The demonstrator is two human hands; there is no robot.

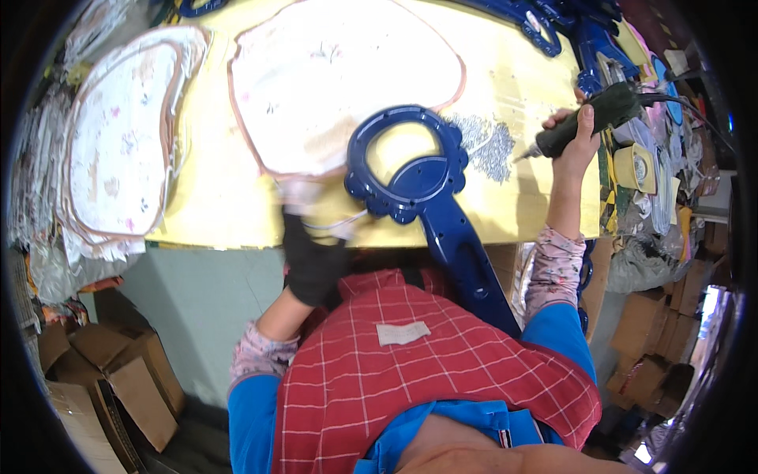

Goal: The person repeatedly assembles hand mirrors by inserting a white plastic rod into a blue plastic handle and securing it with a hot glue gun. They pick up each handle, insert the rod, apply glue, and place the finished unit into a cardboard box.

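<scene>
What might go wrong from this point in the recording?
The blue plastic ring-headed part juts past the edge of the yellow tabletop toward the red checked apron, so a bump from the body could shift or tip it.

The power screwdriver in the right hand points toward the loose screws; a careless sweep might scatter them.

Its cord runs over the clutter at the right and could snag.
</scene>
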